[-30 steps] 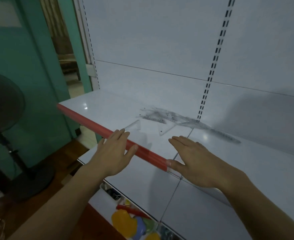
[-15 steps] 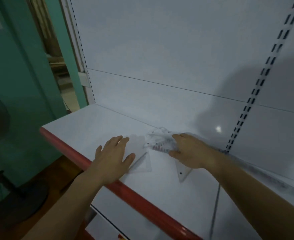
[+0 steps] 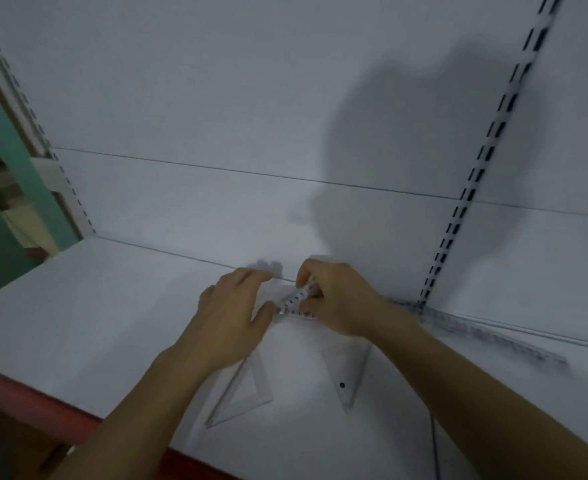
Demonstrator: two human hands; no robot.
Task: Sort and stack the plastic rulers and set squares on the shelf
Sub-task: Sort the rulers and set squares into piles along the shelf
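Observation:
Both hands meet over a small clear ruler (image 3: 296, 301) with black marks near the back of the white shelf (image 3: 77, 306). My right hand (image 3: 337, 299) pinches the ruler's far end with curled fingers. My left hand (image 3: 231, 317) has its thumb against the ruler's near end, fingers bent above it. A clear set square (image 3: 242, 398) lies under my left wrist. A second, narrower set square (image 3: 349, 375) with a dark hole lies below my right wrist. A long clear ruler (image 3: 493, 337) lies along the back wall on the right.
The shelf's red front edge (image 3: 32, 403) runs across the lower left. A white back panel (image 3: 251, 116) rises behind, with a slotted upright (image 3: 476, 174) on the right. A green wall (image 3: 5, 140) stands at the far left.
I have leaned closer to the shelf. Both hands moved inward and back, from lying flat on the set squares to closing on the small ruler between them.

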